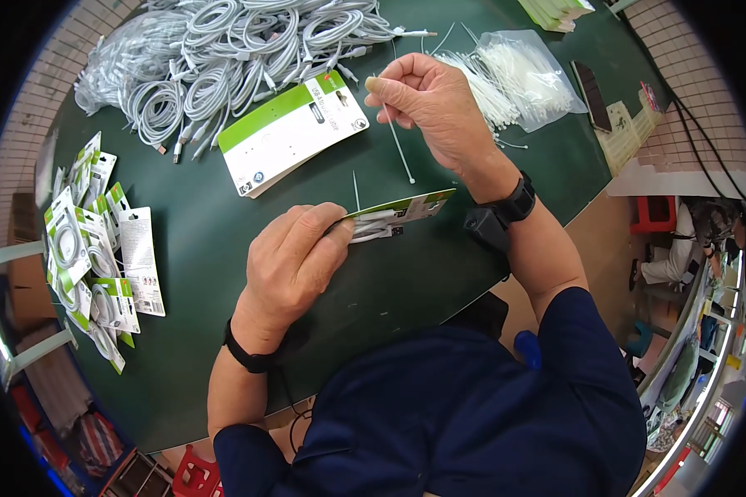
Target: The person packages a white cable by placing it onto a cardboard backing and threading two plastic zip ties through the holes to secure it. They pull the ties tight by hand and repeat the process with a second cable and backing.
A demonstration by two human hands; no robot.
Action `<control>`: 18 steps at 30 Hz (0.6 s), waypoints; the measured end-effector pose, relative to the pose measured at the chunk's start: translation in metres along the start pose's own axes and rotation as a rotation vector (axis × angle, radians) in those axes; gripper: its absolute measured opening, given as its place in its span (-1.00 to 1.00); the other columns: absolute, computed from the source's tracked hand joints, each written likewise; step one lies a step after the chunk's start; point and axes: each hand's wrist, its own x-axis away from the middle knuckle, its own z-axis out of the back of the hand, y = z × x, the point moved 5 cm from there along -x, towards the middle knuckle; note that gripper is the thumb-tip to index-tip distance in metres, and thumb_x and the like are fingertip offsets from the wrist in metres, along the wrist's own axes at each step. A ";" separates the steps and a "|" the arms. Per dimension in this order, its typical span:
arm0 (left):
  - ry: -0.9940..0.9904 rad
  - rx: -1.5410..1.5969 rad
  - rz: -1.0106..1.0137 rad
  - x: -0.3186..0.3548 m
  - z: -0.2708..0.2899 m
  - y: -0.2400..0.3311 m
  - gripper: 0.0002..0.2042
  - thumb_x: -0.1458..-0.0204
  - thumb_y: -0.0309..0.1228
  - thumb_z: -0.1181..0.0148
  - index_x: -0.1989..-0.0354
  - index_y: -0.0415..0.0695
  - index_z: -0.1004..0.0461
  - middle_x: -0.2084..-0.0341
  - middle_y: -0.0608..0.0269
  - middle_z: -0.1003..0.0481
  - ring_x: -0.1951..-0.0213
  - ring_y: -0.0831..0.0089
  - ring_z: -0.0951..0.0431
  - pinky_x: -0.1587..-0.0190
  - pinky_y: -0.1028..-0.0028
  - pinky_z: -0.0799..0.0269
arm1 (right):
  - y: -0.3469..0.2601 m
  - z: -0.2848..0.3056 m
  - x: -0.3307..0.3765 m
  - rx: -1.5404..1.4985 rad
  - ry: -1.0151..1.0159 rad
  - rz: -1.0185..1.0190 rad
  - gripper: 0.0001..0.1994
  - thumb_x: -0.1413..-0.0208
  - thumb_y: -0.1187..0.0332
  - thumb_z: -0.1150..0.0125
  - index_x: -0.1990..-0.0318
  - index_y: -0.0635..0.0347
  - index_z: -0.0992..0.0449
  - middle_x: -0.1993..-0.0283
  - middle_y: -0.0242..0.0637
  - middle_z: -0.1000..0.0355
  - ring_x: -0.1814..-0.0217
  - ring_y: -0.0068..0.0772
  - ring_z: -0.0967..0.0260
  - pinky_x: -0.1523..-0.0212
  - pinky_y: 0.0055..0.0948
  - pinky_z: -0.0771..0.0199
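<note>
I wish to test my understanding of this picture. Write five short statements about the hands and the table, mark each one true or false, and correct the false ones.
1. The right hand pinches a thin white plastic cable tie. True.
2. The clear plastic bag of white cable ties lies to the right of the black smartphone. False: the bag lies to its left.
3. The left hand holds a flat green-and-white card with a white cable. True.
4. The green-and-white carded cables at the left stand in one neat row. False: they lie in a loose, overlapping pile.
5. The large heap of light-grey coiled cables lies on the table's far side. True.
</note>
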 end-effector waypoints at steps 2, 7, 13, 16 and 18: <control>-0.003 0.002 -0.003 0.000 -0.002 -0.002 -0.79 0.22 -0.63 -0.34 0.35 -0.27 -0.53 0.35 0.15 -0.51 0.44 0.30 -0.56 0.43 0.42 -0.50 | 0.003 -0.002 0.001 0.006 -0.004 -0.011 -0.82 -0.20 0.36 -0.36 0.21 0.27 -0.53 0.33 -0.28 -0.59 0.42 -0.69 -0.45 0.45 -0.74 -0.34; -0.004 0.012 -0.008 0.000 -0.006 -0.003 -0.80 0.21 -0.62 -0.33 0.35 -0.27 -0.53 0.35 0.13 -0.51 0.44 0.29 -0.56 0.43 0.41 -0.51 | 0.008 0.000 0.001 0.037 -0.015 -0.029 -0.82 -0.21 0.36 -0.35 0.20 0.29 -0.56 0.32 -0.28 -0.59 0.42 -0.68 -0.45 0.42 -0.73 -0.38; 0.010 -0.001 -0.028 -0.004 -0.003 -0.005 -0.80 0.21 -0.62 -0.33 0.35 -0.28 -0.53 0.35 0.13 -0.51 0.44 0.28 -0.57 0.42 0.41 -0.51 | 0.004 -0.001 -0.007 0.064 -0.035 -0.018 -0.81 -0.22 0.37 -0.34 0.15 0.32 -0.57 0.31 -0.28 -0.60 0.38 -0.67 -0.47 0.38 -0.74 -0.41; 0.011 -0.005 -0.031 -0.010 0.004 -0.006 -0.80 0.22 -0.61 -0.32 0.35 -0.27 -0.53 0.34 0.14 -0.51 0.43 0.29 -0.56 0.42 0.41 -0.50 | -0.001 -0.004 -0.012 -0.051 -0.069 -0.070 -0.82 -0.23 0.40 -0.32 0.12 0.34 -0.57 0.27 -0.27 -0.60 0.31 -0.66 -0.50 0.33 -0.73 -0.45; 0.006 -0.009 -0.024 -0.012 0.010 -0.005 -0.79 0.24 -0.63 -0.34 0.35 -0.27 -0.53 0.34 0.13 -0.52 0.42 0.27 -0.57 0.41 0.40 -0.51 | -0.006 -0.010 -0.011 -0.139 -0.080 -0.091 -0.81 -0.23 0.40 -0.30 0.11 0.35 -0.58 0.26 -0.26 -0.60 0.29 -0.66 -0.50 0.32 -0.73 -0.46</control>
